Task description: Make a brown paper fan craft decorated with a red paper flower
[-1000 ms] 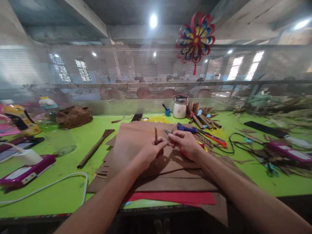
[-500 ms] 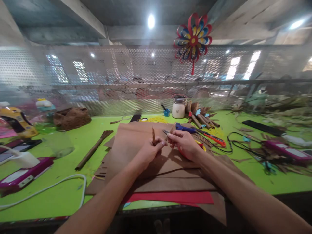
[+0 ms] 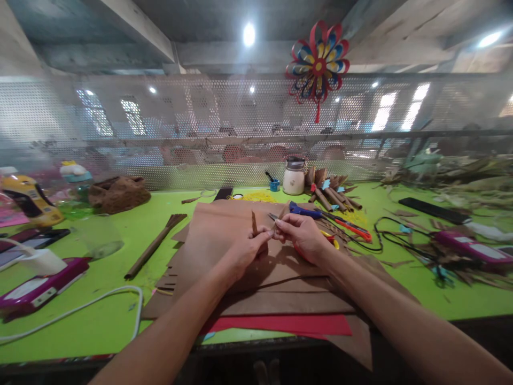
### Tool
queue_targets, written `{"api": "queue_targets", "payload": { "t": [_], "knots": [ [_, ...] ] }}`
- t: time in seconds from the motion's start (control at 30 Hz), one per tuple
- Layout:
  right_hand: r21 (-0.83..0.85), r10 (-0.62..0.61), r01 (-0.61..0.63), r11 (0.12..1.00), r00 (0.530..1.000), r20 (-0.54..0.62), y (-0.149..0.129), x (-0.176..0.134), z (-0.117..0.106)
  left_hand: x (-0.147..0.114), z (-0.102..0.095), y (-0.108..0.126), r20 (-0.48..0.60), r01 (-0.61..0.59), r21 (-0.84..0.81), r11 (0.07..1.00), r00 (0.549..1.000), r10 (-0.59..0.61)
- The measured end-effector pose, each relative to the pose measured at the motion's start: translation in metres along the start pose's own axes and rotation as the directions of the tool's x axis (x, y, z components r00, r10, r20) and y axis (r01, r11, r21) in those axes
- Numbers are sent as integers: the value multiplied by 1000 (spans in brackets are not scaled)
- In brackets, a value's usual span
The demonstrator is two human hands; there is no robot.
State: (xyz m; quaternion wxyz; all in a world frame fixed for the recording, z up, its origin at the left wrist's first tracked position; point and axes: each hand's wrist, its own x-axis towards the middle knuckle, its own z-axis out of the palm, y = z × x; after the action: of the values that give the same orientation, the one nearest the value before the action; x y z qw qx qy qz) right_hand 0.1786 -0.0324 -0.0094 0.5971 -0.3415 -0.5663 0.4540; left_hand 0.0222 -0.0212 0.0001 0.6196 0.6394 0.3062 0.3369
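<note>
My left hand (image 3: 244,251) and my right hand (image 3: 304,236) meet over a stack of brown paper sheets (image 3: 224,235) in the middle of the green table (image 3: 120,240). Both pinch a small strip of brown paper (image 3: 254,222). One end of the strip sticks up above my left fingers, and the other end slants up past my right fingertips. A red sheet (image 3: 280,323) lies under the brown stack near the table's front edge.
Blue-handled and red-handled scissors (image 3: 320,215) lie just behind my right hand. A white jar (image 3: 294,178) and rolled brown paper cones (image 3: 328,195) stand at the back. A long brown stick (image 3: 154,245), a white cable (image 3: 80,310) and a purple device (image 3: 36,286) lie left; black cables and scraps lie right.
Almost nothing differs; the view shifted slightly and my fingers adjusted a little on the brown strip.
</note>
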Motion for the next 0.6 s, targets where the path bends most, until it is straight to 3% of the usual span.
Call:
{"api": "queue_targets", "payload": {
  "t": [0.37,0.6],
  "knots": [
    [-73,-30,32,997,999,26,-1,-2,3,3,-3,-2,-19,-23,87,996,1000,25],
    [-242,-88,82,967,996,-13,-1,-3,7,5,-4,-6,-49,-22,80,997,998,26]
  ]
}}
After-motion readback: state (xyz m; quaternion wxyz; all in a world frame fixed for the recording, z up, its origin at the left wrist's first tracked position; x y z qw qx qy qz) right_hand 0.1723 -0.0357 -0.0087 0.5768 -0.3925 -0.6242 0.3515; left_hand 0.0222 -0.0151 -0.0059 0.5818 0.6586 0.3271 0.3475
